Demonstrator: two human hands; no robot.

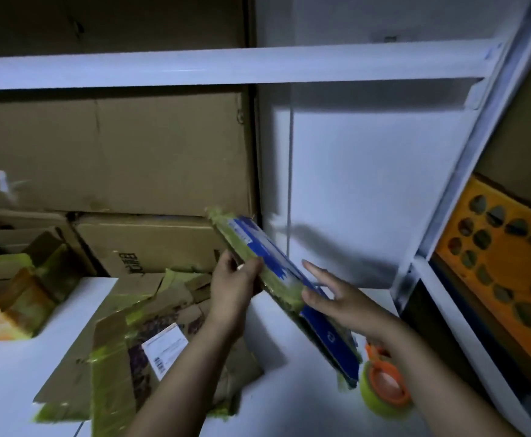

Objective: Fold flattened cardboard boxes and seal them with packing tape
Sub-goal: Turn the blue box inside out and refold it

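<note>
Print on the brown carton (150, 244) and white label (164, 343) blurs beyond reading.

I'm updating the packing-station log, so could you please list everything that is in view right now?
flattened blue box: one, blue with yellow-green tape, held tilted above the table
flattened cardboard: a pile, count unclear, brown with yellow-green tape and a white label, on the table at left
tape roll: one, yellow-green on an orange dispenser, on the table at right
table: one, white, in front
shelf board: one, white, overhead
cartons: several, brown, stacked behind the table
orange box: one, orange with dark ovals, far right
left hand: grips the blue box's upper part
right hand: fingers straight against the box's blue face
</note>
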